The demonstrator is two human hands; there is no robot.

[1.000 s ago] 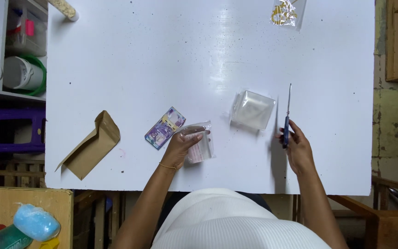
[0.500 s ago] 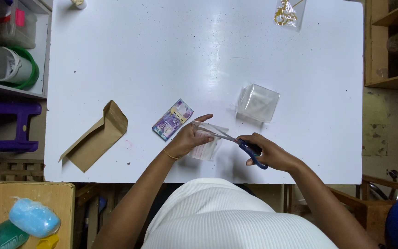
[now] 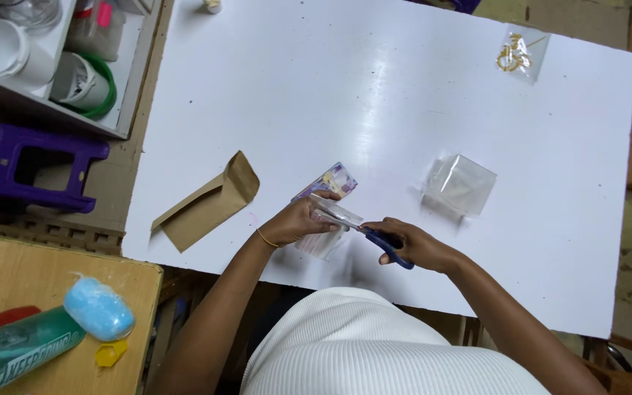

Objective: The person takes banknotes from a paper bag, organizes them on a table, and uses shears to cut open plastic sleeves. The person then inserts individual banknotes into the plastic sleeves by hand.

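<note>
Left hand (image 3: 294,222) pinches the clear packet (image 3: 325,235) taut while the right hand (image 3: 411,245), closed on scissors (image 3: 371,235), should snip near its edge.

Person wears a white ribbed top — short-sleeved or sleeveless, both forearms bare. Thin gold-coloured bangle at the wrist of the left hand (image 3: 298,221) — no other jewellery discernible.

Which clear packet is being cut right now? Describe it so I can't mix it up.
On the white table, look at the near edge, where the left hand pins a small clear packet. The right hand has blue-handled scissors at its top edge. The clear box and the far bag of gold bits lie untouched.
</note>
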